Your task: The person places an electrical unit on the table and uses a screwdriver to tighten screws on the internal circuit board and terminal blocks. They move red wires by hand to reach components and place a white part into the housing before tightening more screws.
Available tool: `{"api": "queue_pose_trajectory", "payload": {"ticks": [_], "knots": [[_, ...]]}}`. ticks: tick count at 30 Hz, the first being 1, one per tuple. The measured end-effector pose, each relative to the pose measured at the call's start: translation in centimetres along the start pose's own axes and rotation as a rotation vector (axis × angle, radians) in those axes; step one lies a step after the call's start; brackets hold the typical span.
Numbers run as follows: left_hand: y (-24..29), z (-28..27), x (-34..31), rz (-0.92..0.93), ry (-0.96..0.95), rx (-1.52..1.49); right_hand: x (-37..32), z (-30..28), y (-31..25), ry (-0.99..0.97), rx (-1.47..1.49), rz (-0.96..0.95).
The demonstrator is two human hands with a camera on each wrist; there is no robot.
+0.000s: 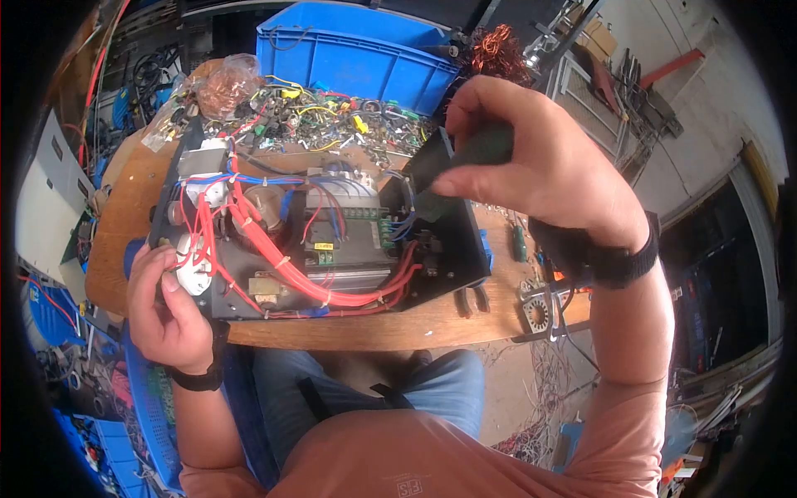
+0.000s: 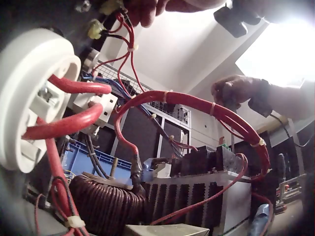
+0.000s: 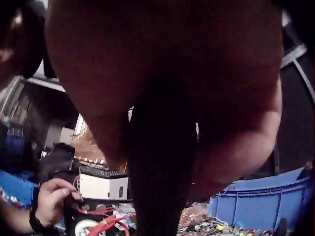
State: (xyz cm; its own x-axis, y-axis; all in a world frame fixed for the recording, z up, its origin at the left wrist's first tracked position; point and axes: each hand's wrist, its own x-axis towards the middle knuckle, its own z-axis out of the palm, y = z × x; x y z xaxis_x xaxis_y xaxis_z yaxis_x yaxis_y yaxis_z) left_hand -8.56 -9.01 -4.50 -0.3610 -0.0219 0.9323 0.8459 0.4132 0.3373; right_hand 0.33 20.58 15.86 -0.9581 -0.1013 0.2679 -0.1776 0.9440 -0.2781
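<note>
Head cam: left hand (image 1: 170, 315) at lower left, fingers bent at the open black metal chassis (image 1: 471, 261) mid-frame (honestly can't tell if they're pinching it). Right hand (image 1: 548, 158), upper right, grips a dark green tool handle (image 1: 490, 143); blue plastic crate (image 1: 349, 68) sits behind, top centre.

Salmon T-shirt (image 1: 357, 456), blue jeans (image 1: 452, 386), black wrist straps (image 1: 624, 264)

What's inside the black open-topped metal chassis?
Thick red cable bundle, white round plastic fitting, brown wire-wound coil, finned metal heatsink, green terminal blocks. Whatever lies under the heatsink is covered.
</note>
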Motion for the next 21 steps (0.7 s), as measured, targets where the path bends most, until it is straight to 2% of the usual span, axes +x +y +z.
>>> {"api": "queue_pose_trajectory", "payload": {"ticks": [2, 5, 17, 21], "knots": [[-0.1, 0.0, -0.1, -0.007, 0.003, -0.005, 0.0, 0.4, -1.0, 0.063, -0.141, 0.059], [-0.1, 0.0, -0.2, -0.02, -0.001, 0.01, 0.2, -0.1, -2.2, -0.012, -0.308, 0.148], [0.0, -0.1, -0.1, -0.02, 0.008, 0.008, 1.2, -1.1, -0.9, -0.26, -0.069, -0.161], [0.4, 0.1, 0.2, -0.039, 0.016, 0.021, 0.7, -0.4, -0.9, -0.063, -0.181, -0.058]]}}
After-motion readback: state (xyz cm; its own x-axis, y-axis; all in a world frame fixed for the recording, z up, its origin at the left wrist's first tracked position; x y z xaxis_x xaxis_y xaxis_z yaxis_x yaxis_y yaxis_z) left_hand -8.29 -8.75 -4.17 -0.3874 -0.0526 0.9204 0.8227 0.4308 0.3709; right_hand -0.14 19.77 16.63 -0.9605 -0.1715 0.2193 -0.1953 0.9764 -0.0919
